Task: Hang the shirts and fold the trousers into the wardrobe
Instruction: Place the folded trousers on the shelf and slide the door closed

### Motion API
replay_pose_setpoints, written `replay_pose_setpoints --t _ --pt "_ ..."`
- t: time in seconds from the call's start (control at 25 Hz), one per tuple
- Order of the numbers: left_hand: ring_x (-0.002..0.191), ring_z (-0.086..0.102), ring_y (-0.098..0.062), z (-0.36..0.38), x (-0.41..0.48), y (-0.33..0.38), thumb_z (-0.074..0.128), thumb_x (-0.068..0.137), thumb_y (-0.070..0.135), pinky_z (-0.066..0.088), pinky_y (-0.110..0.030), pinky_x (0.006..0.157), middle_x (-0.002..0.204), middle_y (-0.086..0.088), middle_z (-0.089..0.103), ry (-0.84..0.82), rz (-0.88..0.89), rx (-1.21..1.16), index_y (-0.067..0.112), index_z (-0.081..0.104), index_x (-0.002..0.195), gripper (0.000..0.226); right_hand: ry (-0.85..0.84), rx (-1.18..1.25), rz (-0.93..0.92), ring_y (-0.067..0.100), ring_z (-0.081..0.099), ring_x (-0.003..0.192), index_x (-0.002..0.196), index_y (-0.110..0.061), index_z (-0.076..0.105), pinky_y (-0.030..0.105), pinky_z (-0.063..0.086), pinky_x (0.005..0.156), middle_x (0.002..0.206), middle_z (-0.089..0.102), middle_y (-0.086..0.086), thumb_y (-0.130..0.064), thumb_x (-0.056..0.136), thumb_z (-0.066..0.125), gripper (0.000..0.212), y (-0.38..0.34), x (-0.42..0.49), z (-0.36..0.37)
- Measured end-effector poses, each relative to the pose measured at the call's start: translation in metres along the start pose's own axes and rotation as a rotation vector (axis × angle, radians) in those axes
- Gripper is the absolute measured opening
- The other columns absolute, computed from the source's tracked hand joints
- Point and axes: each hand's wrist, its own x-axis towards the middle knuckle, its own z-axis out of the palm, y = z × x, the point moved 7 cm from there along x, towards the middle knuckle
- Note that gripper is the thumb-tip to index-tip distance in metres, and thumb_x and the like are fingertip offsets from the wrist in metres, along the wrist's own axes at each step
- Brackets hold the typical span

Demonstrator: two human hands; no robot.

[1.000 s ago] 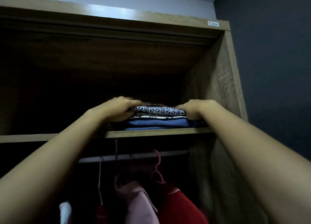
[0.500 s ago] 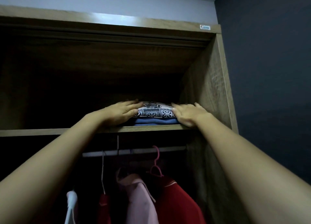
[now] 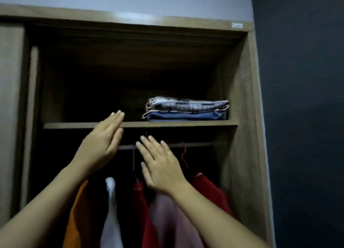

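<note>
From the head camera, the wardrobe (image 3: 242, 99) is standing open. The folded trousers are lying in a stack at the right end of the shelf (image 3: 83, 125), close to the side wall, with a patterned pair (image 3: 188, 105) resting on a blue pair (image 3: 186, 115). A thin pale layer may be lying between them, but motion blur is smearing the edges.

The left hand (image 3: 100, 149) is hovering in front of the shelf's edge, left of the stack and apart from it. Its fingers are straight and together, and its grip is open and holding nothing. The right hand (image 3: 162, 166) is hovering lower, in front of the rail (image 3: 193, 145). Its fingers are spread and its grip is likewise loose and empty. Between them, the two hands are covering the middle of the rail.

Under the rail, shirts are hanging in a row: an orange shirt (image 3: 76, 210), a white shirt (image 3: 111, 210), a red shirt (image 3: 138, 201), a pink shirt (image 3: 167, 219) and a second red shirt (image 3: 210, 192). The frame's lower edge is cutting all of them off, and the forearms are hiding parts of the orange and pink ones. Most of the hangers are sinking into the dark, and only a pink hanger (image 3: 184, 154) is showing its hook. Shadow is swallowing the back of the upper compartment. The left edge is cropping a sliding door (image 3: 11, 117).
</note>
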Motion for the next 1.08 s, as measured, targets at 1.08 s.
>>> replay_pose_setpoints --t 1.08 --pt "0.142 -0.016 -0.007 -0.024 -0.459 -0.182 0.015 0.100 0.040 -0.004 -0.029 0.117 0.154 0.011 -0.024 -0.157 -0.506 0.353 0.025 -0.015 0.147 0.058 -0.750 -0.058 -0.925 0.022 0.044 0.124 0.122 -0.020 0.061 0.039 0.020 0.115 0.128 0.053 0.001 -0.034 0.088 0.055 0.038 -0.437 -0.310 0.263"
